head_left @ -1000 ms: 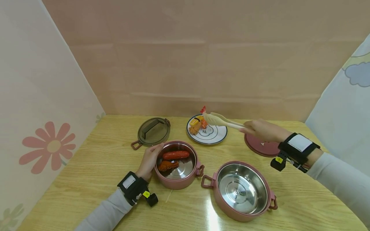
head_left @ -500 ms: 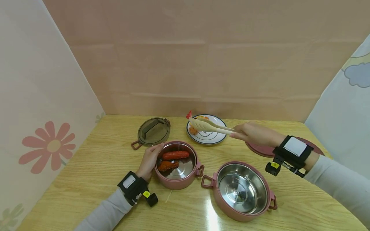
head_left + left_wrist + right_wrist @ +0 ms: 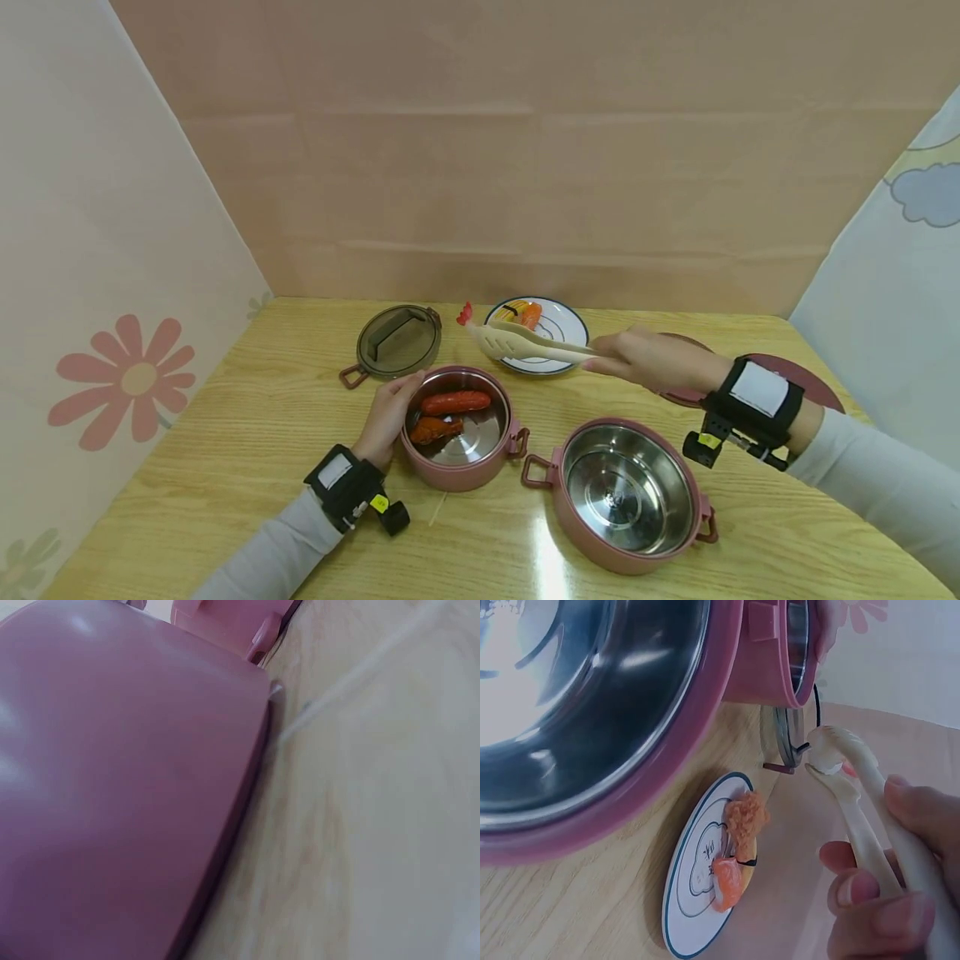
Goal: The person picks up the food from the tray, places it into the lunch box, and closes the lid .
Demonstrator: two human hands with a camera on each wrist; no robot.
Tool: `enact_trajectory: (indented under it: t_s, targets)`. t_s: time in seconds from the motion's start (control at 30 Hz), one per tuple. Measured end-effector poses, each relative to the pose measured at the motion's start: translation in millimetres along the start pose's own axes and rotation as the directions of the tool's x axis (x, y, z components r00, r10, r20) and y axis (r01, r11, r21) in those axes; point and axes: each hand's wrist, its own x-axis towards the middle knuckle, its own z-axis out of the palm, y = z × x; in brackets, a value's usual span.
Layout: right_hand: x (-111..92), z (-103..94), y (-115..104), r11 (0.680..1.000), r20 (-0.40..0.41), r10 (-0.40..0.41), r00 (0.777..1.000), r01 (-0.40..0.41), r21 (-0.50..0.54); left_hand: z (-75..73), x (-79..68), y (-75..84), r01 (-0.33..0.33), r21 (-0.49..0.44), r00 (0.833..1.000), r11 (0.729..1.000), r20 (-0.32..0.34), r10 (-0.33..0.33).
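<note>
My left hand (image 3: 386,417) holds the left side of the small pink pot (image 3: 459,479); that side's handle is hidden. Inside this pot lie a red sausage (image 3: 456,403) and a fried drumstick (image 3: 435,430). My right hand (image 3: 648,358) grips cream-coloured tongs (image 3: 525,343), raised in front of the plate (image 3: 572,333). A shrimp with a red tail (image 3: 465,314) is pinched at the tongs' tips, mostly covered by them. On the plate, the right wrist view has a breaded fried piece (image 3: 745,821) and orange-topped sushi (image 3: 727,881).
A larger pink pot (image 3: 566,517) with a steel inside stands at the front right. Behind the small pot lies a brownish see-through lid (image 3: 401,354). Dark red round lids (image 3: 802,379) lie at the right, partly behind my right arm. A thin stick (image 3: 438,508) lies before the small pot.
My right hand has moved left and slightly down, carrying the tongs and the shrimp from above the plate towards the small pot. The left hand and the pots have stayed put.
</note>
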Motion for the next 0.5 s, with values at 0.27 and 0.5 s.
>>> enact_trajectory:
  t_s: [0.27,0.5]
  targets:
    - [0.4,4.8,-5.1,0.999,0.022,-0.019,1.0,0.018,0.032,0.5,0.5,-0.2,-0.013,0.0,1.0,1.0,0.002,0.013]
    - [-3.5,5.7,-10.6,0.998,0.048,-0.04,0.998,0.037,0.052,2.1,0.5,-0.4,-0.002,-0.002,1.0,1.0,-0.004,0.002]
